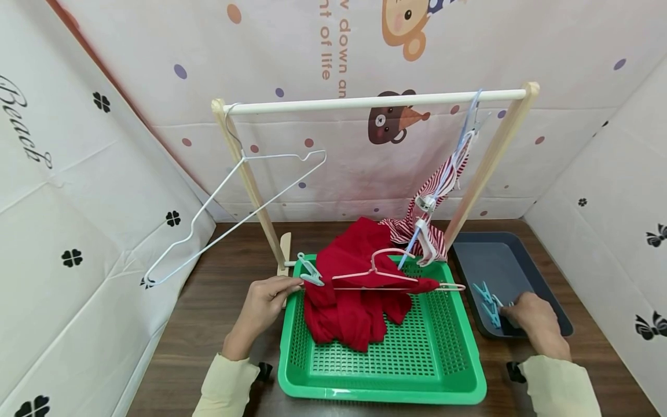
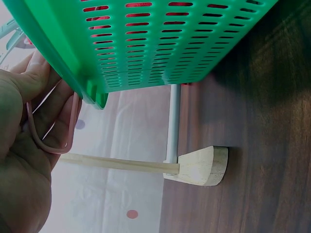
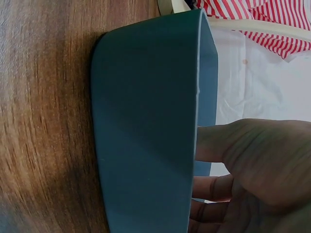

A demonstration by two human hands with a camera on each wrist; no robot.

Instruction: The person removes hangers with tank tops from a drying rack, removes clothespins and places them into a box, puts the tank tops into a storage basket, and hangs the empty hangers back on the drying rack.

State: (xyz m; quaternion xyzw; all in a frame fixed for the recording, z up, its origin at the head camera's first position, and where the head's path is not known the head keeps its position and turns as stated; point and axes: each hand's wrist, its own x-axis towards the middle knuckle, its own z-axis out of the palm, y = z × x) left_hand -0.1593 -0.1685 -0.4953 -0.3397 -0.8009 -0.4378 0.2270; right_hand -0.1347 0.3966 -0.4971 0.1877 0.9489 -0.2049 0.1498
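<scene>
My left hand (image 1: 266,302) grips the left end of a pink hanger (image 1: 375,272); its looped corner lies across the fingers in the left wrist view. Red cloth (image 1: 359,313) is draped over this hanger and hangs into the green basket (image 1: 383,394). Near the left fingertips, a light blue clothespin (image 1: 311,272) sits at the cloth's edge. My right hand (image 1: 537,321) reaches into the grey tray (image 1: 500,255), by several blue clothespins (image 1: 488,304). The tray wall hides its fingertips in the right wrist view, so whether they pinch a clothespin is unclear.
A drying rack with a white bar (image 1: 339,104) stands behind the basket. An unloaded white hanger (image 1: 245,214) hangs at its left; a blue hanger (image 1: 458,139) with red-and-white striped cloth (image 1: 435,188) hangs at its right. Patterned white sheets enclose the brown table (image 1: 203,324).
</scene>
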